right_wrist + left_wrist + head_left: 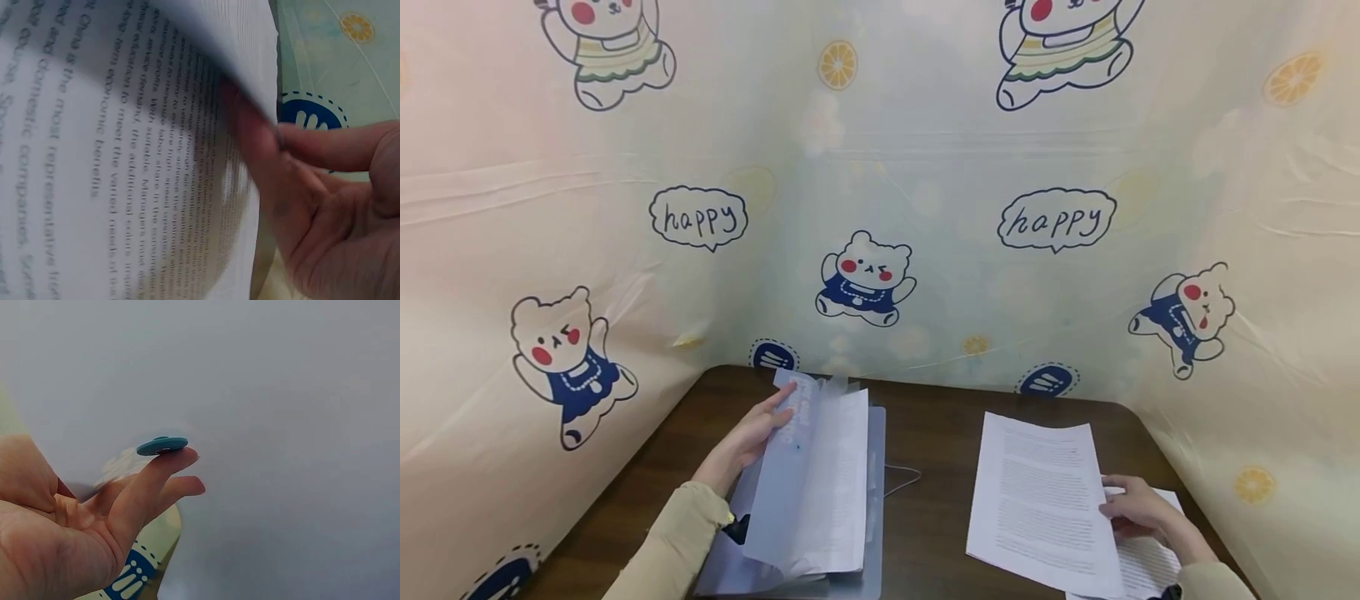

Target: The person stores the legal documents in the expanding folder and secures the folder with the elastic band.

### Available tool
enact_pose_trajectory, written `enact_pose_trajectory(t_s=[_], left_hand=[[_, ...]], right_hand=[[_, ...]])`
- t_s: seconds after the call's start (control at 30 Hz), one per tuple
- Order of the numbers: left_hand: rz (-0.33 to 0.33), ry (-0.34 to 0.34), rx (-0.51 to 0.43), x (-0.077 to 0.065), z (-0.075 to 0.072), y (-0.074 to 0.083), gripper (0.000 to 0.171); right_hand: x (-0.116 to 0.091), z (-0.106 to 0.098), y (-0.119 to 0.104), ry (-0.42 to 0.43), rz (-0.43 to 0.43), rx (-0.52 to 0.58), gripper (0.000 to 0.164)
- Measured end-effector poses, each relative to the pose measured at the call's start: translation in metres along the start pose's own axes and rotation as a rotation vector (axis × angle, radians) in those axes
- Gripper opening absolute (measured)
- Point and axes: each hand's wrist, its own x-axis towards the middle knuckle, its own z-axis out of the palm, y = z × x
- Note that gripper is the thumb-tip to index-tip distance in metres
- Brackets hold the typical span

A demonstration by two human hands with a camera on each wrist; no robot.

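Observation:
On the left of the table lies a blue-grey document folder [876, 492] with its cover raised. My left hand [751, 437] holds that cover near its upper left edge. In the left wrist view, two fingers of the left hand [134, 506] lie against the cover by a teal button [164, 445]; the thumb is partly hidden. Printed sheets [842, 475] stand inside the folder. My right hand [1138, 507] pinches the right edge of a printed sheet [1037, 492], lifted over more paper [1150, 567]. In the right wrist view, the right hand [331, 200] grips the sheet's edge, slightly blurred.
A dark brown table [928, 525] bears everything. A thin cord [906, 479] loops out from the folder's right side. Behind and on both sides hangs a pale curtain [880, 167] with printed bears and orange slices.

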Motion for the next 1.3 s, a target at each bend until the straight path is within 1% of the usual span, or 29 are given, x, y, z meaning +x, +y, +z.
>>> enact_pose_trajectory(t_s=[0.1,0.2,0.27,0.33,0.47,0.7,0.83,1.03,1.17,1.3], left_hand=[[-0.004,0.001,0.001,0.0,-0.001,-0.001,0.067],[-0.005,0.005,0.002,-0.001,-0.002,0.0,0.067],[-0.004,0.005,0.0,-0.002,-0.002,0.0,0.067],[-0.003,0.008,0.0,-0.002,-0.002,0.001,0.067],[-0.003,0.011,0.002,-0.003,-0.003,0.003,0.067],[0.004,0.006,-0.007,-0.005,-0.004,0.004,0.067],[-0.003,0.001,-0.002,-0.006,-0.004,0.003,0.067],[-0.009,0.008,0.01,-0.007,-0.004,0.003,0.067],[-0.017,0.007,-0.003,-0.008,-0.004,0.002,0.066],[-0.018,-0.006,-0.028,-0.009,-0.005,0.002,0.066]], right_hand=[[-0.001,-0.004,0.007,-0.131,-0.037,0.142,0.08],[-0.001,-0.006,0.01,-0.235,-0.074,0.266,0.084],[-0.001,-0.005,0.008,-0.255,-0.099,0.318,0.086],[-0.001,-0.002,0.003,-0.255,-0.123,0.34,0.086],[-0.003,0.002,-0.008,-0.238,-0.149,0.338,0.086],[-0.006,0.009,-0.025,-0.212,-0.122,0.324,0.088],[-0.01,0.011,-0.03,-0.218,-0.136,0.323,0.089],[-0.015,0.016,-0.038,-0.251,-0.181,0.312,0.093],[-0.018,0.025,-0.047,-0.285,-0.208,0.317,0.095],[-0.019,0.036,-0.057,-0.34,-0.241,0.345,0.094]])
